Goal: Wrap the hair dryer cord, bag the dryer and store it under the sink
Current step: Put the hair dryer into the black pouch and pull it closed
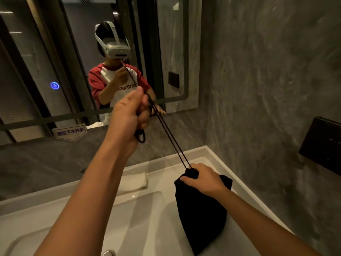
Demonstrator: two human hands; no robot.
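A black drawstring bag stands on the white counter to the right of the basin, bulging and full. The hair dryer itself is hidden; nothing of it shows. My right hand grips the gathered neck of the bag at its top. Two taut black drawstrings run up and to the left from the neck to my left hand. That hand is raised in front of the mirror, closed around the strings, with a loop of cord hanging below it.
A white basin fills the lower left, with a folded white towel behind it. A mirror covers the back wall and reflects a person in a headset. A black wall panel sticks out at right.
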